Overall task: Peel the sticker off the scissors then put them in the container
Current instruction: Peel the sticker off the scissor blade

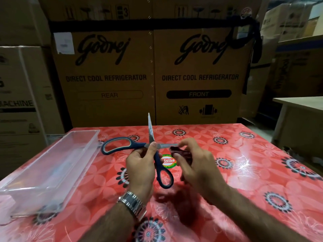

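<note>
Head view: with the scissors (pixel 150 131) gripped at the pivot by the left hand (pixel 141 165), the dark strip (pixel 174 148) pinched by the right hand (pixel 195 165) is best peeled slowly.

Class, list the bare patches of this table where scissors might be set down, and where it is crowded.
Free: the table right of the right hand, to its edge; the far strip between the scissors and the cardboard boxes. Crowded: the middle, around the left hand and scissors; the left side, taken by the container.
</note>
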Tool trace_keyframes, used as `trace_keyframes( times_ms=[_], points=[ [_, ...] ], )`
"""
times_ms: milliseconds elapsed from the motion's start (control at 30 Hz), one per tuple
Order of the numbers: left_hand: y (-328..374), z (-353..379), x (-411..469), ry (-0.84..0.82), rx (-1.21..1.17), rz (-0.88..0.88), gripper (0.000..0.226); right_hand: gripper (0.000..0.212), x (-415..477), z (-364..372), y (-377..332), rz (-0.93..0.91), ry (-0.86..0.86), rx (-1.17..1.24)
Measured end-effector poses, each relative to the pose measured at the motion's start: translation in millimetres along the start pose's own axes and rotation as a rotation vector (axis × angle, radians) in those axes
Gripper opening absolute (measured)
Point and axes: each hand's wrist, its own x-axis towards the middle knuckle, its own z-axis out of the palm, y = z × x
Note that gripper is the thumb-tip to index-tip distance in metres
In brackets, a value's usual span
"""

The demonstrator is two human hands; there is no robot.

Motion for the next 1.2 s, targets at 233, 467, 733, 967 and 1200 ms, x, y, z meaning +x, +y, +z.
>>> trace_keyframes(
  times_ms=[233, 467, 733, 967, 1200],
  points=[
    [2.1, 12.1, -12.8, -0.053, -0.023, 0.057, 0.022, 0.009, 4.1, 16.2, -11.0, -0.070, 0.166, -0.133],
    [-0.5, 18.1, -16.7, -0.027, -0.039, 0.038, 0.026, 0.022, 2.9, 18.5, -11.6, -0.105, 0.212, -0.258],
    [0.7, 19.3, -18.9, -0.020, -0.020, 0.131, 0.031, 0.020, 4.7, 15.5, -11.9, -0.135, 0.252, -0.285],
    [3.9, 19.2, -20.7, -0.062, -0.014, 0.154, 0.031, 0.018, 4.0, 17.6, -11.1, -0.161, 0.280, -0.306],
    [7.9, 20.3, -22.8, -0.034, -0.082, 0.083, 0.035, 0.015, 1.7, 18.4, -8.9, -0.162, 0.243, -0.254]
  ],
)
